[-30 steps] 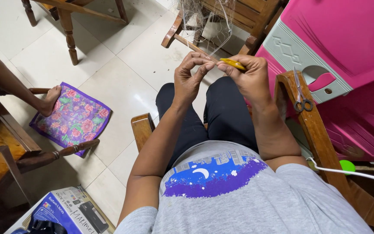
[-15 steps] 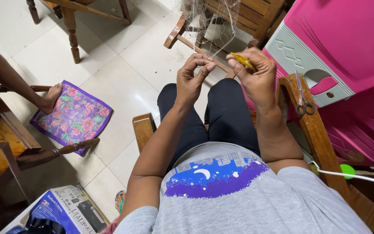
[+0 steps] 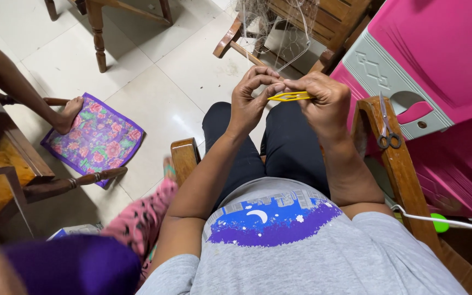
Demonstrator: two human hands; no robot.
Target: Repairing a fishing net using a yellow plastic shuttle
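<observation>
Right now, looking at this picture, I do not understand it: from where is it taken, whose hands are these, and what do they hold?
The picture comes from one camera worn on a person's head, looking down at their own lap. The person sits in a wooden chair, in a grey shirt and dark trousers.

The left hand and the right hand meet above the knees. Together they pinch a thin yellow plastic netting needle, a flat pointed tool. Fine pale netting hangs ahead over another wooden chair.

On the wooden armrest at the right lies a pair of small metal scissors. Beside it stands a pink plastic cabinet.

On the tiled floor lies a purple flowered cloth mat, and another person's bare foot rests at its edge.
</observation>
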